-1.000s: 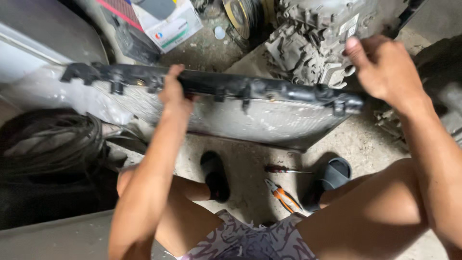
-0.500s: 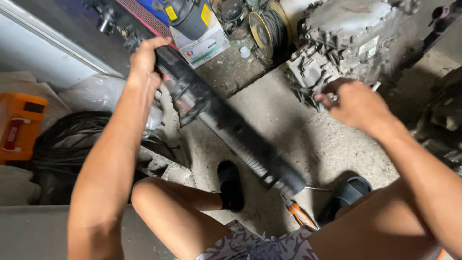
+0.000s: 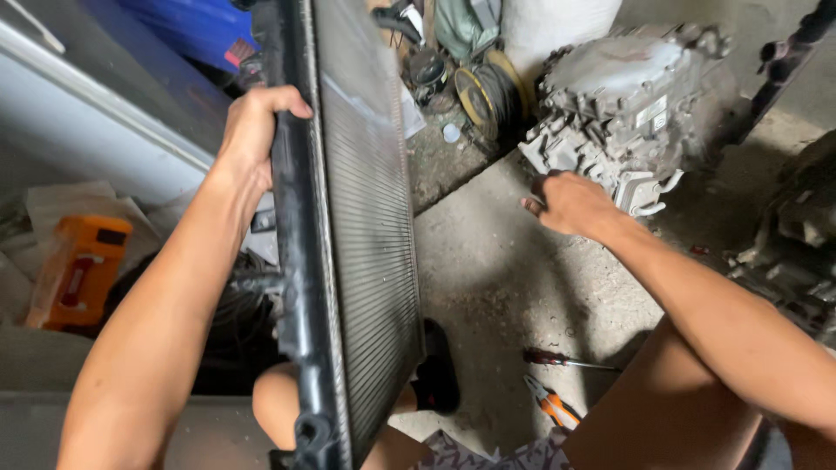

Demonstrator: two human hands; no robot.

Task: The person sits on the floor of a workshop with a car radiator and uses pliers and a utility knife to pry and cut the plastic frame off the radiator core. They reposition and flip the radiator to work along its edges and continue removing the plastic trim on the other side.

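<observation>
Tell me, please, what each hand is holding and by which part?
The left hand grips the radiator by its black side tank. The right hand holds nothing.

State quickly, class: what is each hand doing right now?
Left hand: closed around the black side edge of the upright radiator.
Right hand: holding nothing, loosely curled just in front of the grey engine part.

Bare floor [image 3: 514, 278] btwn radiator [image 3: 366, 235] & engine block [image 3: 636, 113].

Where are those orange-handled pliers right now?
In the head view, the pliers lie on the concrete floor at lower centre, just below a dark-handled screwdriver, right of the upright radiator.
</observation>
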